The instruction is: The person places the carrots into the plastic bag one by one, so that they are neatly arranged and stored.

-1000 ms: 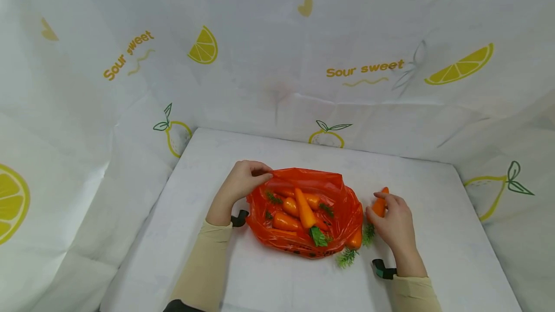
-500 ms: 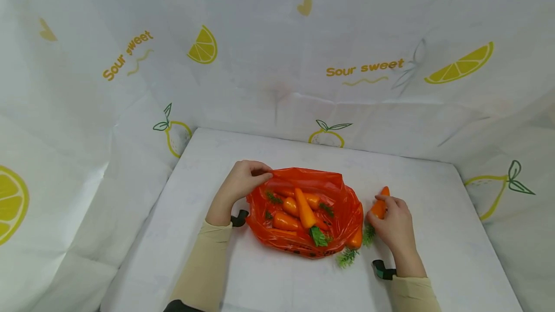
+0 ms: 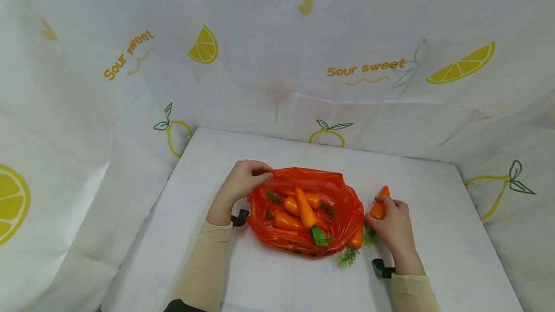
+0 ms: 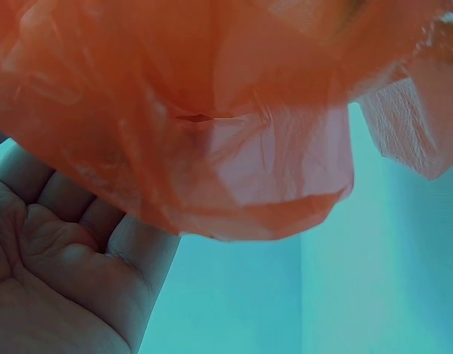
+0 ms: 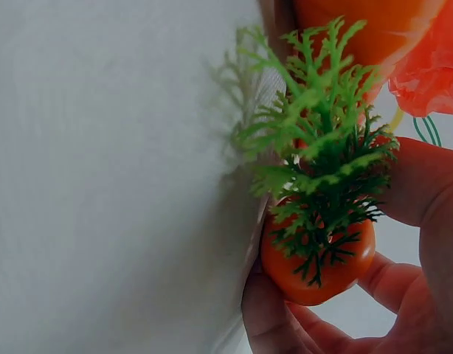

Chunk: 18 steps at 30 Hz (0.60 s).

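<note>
A red plastic bag (image 3: 314, 179) lies open-mouthed on the table with several orange carrots (image 3: 305, 212) inside, some showing green tops. My left hand (image 3: 240, 182) pinches the bag's rim at the upper left; in the left wrist view the red film (image 4: 212, 169) hides the fingertips. To the right of the bag, my right hand (image 3: 396, 223) grips a single carrot (image 3: 378, 210) between thumb and fingers. That carrot points away from me, and its feathery green top (image 5: 322, 169) shows close up in the right wrist view.
Another carrot (image 3: 356, 239) lies against the bag's right side, its leafy top (image 3: 348, 257) sticking out towards me on the table. White cloth with lemon prints (image 3: 277, 61) hangs behind and beside the white table (image 3: 269, 283).
The right hand's fingers have shifted slightly on the carrot, showing more of its tip. The left hand and the bag have stayed in place.
</note>
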{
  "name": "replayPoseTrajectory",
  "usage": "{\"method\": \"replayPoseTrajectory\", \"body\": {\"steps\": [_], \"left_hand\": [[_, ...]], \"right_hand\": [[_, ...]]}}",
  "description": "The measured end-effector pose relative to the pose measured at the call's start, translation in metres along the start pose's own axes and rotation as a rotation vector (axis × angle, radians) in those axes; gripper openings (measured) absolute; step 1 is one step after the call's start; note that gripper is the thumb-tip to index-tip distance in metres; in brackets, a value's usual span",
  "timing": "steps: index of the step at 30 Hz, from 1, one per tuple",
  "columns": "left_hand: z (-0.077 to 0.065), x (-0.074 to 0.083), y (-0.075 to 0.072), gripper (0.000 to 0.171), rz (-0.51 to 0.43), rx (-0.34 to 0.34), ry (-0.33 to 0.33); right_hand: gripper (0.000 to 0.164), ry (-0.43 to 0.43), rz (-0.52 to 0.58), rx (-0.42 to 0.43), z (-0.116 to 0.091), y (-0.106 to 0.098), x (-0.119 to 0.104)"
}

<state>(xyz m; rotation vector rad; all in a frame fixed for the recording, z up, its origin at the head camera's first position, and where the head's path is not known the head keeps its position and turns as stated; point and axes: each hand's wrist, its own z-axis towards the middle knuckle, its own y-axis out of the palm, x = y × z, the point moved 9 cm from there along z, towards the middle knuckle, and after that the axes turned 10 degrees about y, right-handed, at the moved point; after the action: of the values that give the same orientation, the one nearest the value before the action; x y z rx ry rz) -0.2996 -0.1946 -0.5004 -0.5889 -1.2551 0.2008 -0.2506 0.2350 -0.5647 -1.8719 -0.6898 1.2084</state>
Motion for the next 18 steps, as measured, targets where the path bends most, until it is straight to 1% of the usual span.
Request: {"method": "replayPoseTrajectory", "body": {"steps": [5, 11, 18], "left_hand": [[0.0008, -0.0001, 0.0005, 0.015, 0.001, -0.002, 0.005], [0.0012, -0.0001, 0.0017, 0.015, 0.000, -0.005, 0.010], [0.0026, 0.0001, 0.0021, 0.015, -0.002, -0.009, 0.020]], "right_hand": [[0.063, -0.001, -0.012, -0.011, 0.0009, -0.0004, 0.0000], [0.064, -0.009, -0.005, -0.009, 0.0012, -0.0011, 0.0011], [0.064, 0.000, 0.006, -0.004, 0.0010, -0.0040, 0.0029]]}}
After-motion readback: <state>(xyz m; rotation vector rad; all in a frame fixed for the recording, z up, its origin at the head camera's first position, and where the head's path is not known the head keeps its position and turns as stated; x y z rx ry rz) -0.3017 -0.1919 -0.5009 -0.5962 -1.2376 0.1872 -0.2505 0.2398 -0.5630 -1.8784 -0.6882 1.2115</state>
